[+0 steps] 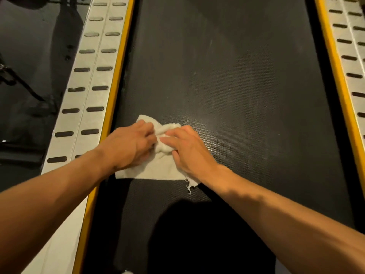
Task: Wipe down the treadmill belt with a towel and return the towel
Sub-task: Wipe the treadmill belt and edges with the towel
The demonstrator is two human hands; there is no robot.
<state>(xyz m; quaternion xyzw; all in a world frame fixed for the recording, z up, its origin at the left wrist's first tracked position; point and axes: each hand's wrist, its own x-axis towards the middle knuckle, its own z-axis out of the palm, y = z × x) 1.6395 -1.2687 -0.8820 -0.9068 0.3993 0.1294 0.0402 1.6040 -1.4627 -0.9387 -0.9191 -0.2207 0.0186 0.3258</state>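
A crumpled white towel (158, 169) lies on the black textured treadmill belt (227, 86), near the belt's left side. My left hand (130, 145) presses on the towel's left part with its fingers curled into the bunched cloth. My right hand (189, 149) rests on the towel's right part, fingers pinching the same bunched fold in the middle. A frayed corner with loose threads sticks out under my right wrist. Both forearms reach in from the bottom of the view.
Yellow strips edge the belt on both sides. Beyond them run silver side rails with dark oval grip pads, the left rail (87, 89) and the right rail (351, 46). Dark floor (29, 66) lies to the left. A shadow falls on the near belt.
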